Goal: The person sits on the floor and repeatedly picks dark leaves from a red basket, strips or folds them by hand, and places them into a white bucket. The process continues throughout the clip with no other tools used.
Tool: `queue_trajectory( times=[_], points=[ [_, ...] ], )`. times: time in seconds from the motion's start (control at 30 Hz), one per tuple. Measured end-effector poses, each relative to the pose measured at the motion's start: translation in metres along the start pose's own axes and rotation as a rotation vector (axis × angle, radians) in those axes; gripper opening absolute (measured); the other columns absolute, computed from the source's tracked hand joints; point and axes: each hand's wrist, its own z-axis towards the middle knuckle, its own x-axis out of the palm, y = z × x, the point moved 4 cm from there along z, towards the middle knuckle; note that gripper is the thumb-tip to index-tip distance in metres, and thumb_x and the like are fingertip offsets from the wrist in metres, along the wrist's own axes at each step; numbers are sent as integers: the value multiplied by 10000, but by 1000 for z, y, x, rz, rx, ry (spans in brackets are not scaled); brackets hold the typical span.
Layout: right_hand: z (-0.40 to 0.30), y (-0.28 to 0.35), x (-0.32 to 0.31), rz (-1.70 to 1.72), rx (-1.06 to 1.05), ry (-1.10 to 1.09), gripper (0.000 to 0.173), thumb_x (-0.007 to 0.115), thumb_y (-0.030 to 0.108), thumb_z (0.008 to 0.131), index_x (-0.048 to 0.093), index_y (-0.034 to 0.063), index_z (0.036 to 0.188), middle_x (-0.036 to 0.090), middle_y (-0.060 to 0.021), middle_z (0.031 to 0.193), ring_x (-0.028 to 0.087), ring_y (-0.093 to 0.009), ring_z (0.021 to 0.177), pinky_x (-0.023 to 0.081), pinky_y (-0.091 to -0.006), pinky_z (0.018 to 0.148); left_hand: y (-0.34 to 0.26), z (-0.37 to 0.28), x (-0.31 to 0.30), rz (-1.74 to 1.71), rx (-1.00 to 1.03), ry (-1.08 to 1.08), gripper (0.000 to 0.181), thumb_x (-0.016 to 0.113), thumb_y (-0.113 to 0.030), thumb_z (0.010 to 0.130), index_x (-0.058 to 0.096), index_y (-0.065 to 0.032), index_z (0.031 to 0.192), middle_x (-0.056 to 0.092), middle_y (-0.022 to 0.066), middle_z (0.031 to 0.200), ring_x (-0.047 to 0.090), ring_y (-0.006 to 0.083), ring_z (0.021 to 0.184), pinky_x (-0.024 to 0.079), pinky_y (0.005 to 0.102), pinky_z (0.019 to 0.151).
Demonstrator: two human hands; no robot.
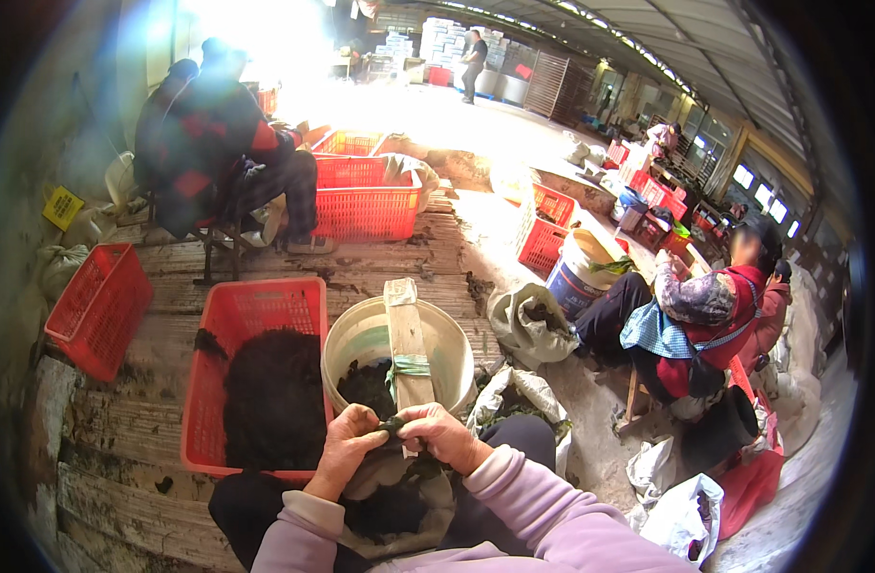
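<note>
Between my left hand (350,438) and my right hand (437,432), a small dark green leafy piece (392,425), perhaps seaweed, is pinched by the fingertips of both. Just beyond them stands a white plastic bucket (448,336) with dark material low inside. A wooden board (407,322) lies across the bucket, wrapped with green cord. Below my hands, an opened sack (437,505) between my knees contains more dark leafy material (387,507). To the left, a red plastic crate (197,422) holds a large dark heap (276,401).
An open white sack (552,401) of greenish leaves sits by my right knee. Another sack (513,326) and a labelled bucket (573,272) are further right, near a seated person (724,308). Red crates (366,208) stand ahead; two people (215,136) sit at left. Wooden boards (136,437) cover the floor.
</note>
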Motion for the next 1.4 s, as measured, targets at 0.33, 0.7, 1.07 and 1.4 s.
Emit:
queue_trajectory(
  times=[0.33, 0.7, 1.07, 1.4],
  points=[
    [-8, 10, 7, 17, -31, 53, 71, 624, 81, 814, 619, 10, 816, 490, 26, 615, 386, -48, 481, 279, -200, 451, -24, -8, 10, 341, 293, -90, 158, 672, -35, 759, 649, -12, 914, 608, 66, 959, 567, 142, 883, 477, 272, 751],
    [-10, 4, 6, -157, -65, -33, 95, 622, 101, 831, 629, 19, 880, 558, 16, 668, 481, -51, 526, 372, -193, 486, -28, -22, 25, 1178, 572, -265, 146, 731, -89, 669, 641, -23, 763, 634, 103, 753, 610, 259, 716, 479, 341, 628],
    [-30, 21, 16, -849, -185, 9, 196, 687, 129, 752, 626, -18, 867, 624, -56, 734, 571, -107, 671, 456, -254, 625, -4, -16, -4, 108, -146, -89, 110, 611, -85, 761, 580, -46, 664, 490, -11, 540, 389, 47, 403, 274, 211, 378],
    [-67, 48, -6, -426, -163, -247, 142, 664, 106, 822, 673, -23, 882, 515, 63, 619, 342, 20, 481, 224, -156, 427, -8, -14, -11, 247, -97, -7, 275, 610, -151, 846, 621, 14, 1065, 655, 42, 890, 581, 111, 731, 469, 227, 653]
  ],
)
